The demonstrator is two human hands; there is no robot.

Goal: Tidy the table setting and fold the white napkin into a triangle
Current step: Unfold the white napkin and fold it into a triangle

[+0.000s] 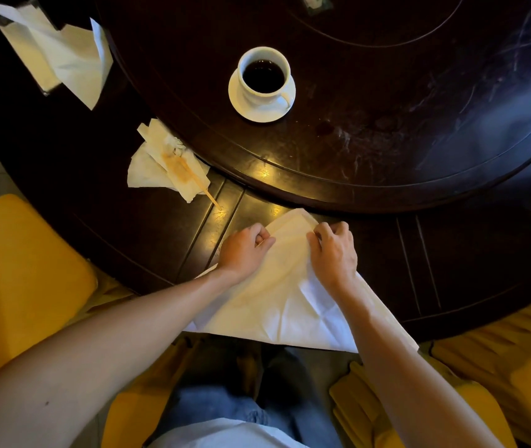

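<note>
The white napkin lies on the near edge of the dark round table, its lower edge hanging over toward my lap. Its shape is roughly triangular, with the tip pointing away from me. My left hand pinches the napkin's left edge near the tip. On the right edge near the tip, my right hand pinches the cloth too. Both forearms lie across the napkin's sides.
A white cup of dark coffee on a saucer stands on the raised turntable. A crumpled stained tissue with a wooden stirrer lies left of it. Loose white napkins sit at the far left. Yellow chair cushions flank me.
</note>
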